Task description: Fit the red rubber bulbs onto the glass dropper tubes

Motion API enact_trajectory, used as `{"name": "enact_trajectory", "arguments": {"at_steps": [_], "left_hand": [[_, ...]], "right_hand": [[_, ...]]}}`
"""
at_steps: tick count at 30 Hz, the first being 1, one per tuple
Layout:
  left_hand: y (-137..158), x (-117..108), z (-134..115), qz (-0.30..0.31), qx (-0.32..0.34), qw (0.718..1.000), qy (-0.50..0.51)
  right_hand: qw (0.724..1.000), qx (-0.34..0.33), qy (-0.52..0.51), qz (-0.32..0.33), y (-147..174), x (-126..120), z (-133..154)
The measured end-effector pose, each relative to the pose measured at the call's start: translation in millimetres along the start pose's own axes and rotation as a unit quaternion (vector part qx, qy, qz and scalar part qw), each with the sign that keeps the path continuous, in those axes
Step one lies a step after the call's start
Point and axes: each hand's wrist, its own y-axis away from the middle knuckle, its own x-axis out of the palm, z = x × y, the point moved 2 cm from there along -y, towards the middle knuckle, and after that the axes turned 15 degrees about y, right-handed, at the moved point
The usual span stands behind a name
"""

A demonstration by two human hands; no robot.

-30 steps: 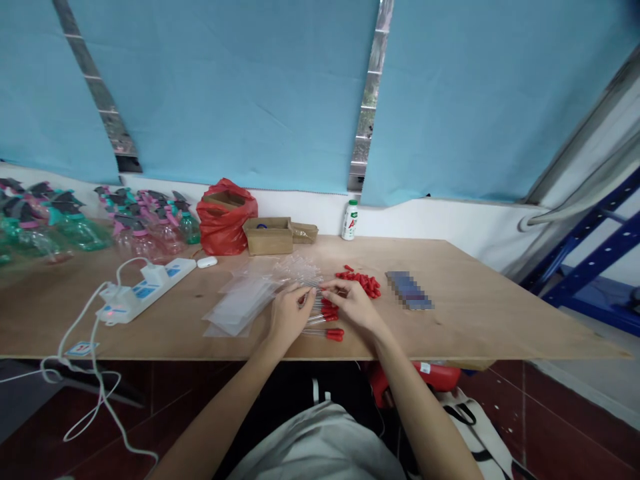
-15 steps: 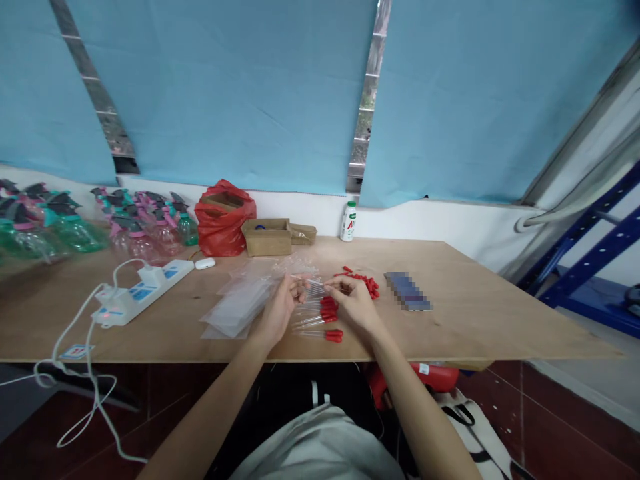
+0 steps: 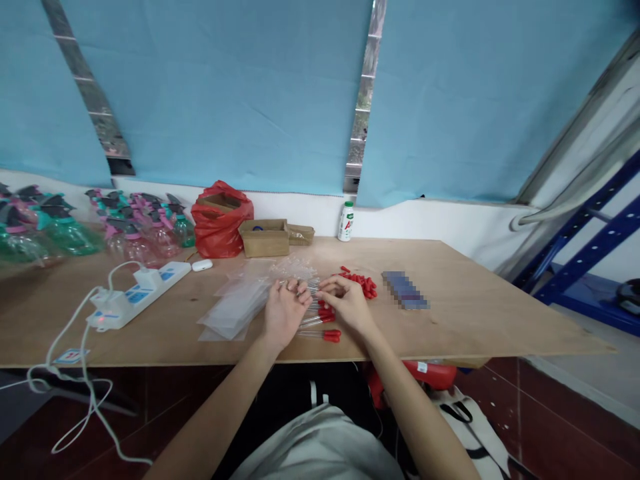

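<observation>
My left hand (image 3: 287,313) is turned palm up with its fingers curled, closed around a thin clear glass tube that its fingers mostly hide. Close beside it, my right hand (image 3: 347,303) pinches thumb and forefinger together near the left fingertips; what sits in that pinch is too small to make out. Under and in front of the hands lie droppers with red rubber bulbs (image 3: 332,336), set in a row. Loose clear glass tubes (image 3: 295,268) are heaped just beyond the left hand. A pile of red rubber bulbs (image 3: 367,287) lies beyond the right hand.
Clear plastic bags (image 3: 230,313) lie left of my hands, a blurred phone (image 3: 405,291) right. Farther back stand a red plastic bag (image 3: 220,230), a cardboard box (image 3: 265,240) and a white bottle (image 3: 346,223). A power strip (image 3: 145,293) and several spray bottles (image 3: 135,243) are leftward.
The glass tube that stretched between both hands is now mostly hidden. My left hand has rolled palm up with fingers curled in, and the right pinch has moved slightly nearer and lower.
</observation>
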Motion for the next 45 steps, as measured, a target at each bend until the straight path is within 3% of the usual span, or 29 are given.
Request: {"name": "enact_trajectory", "arguments": {"at_steps": [5,11,23,35,45], "left_hand": [[1.1,0.4,-1.6,-0.006,0.005,1.0,0.009],[0.8,0.0,-1.8,-0.009,0.008,1.0,0.015],[0.8,1.0,3.2,-0.001,0.045,0.998,-0.052],[3.0,3.1,7.9,0.005,0.081,0.992,-0.093],[2.6,4.5,5.4,-0.003,0.059,0.994,-0.094]], "right_hand": [[0.999,0.038,-0.027,0.023,0.2,4.9,-2.6],[0.999,0.007,0.037,0.019,-0.3,5.3,-5.6],[0.999,0.024,0.013,0.025,2.4,4.8,-4.4],[0.997,-0.02,0.074,0.013,3.1,1.4,-6.6],[0.995,-0.026,0.091,0.009,3.5,1.3,-5.7]]}}
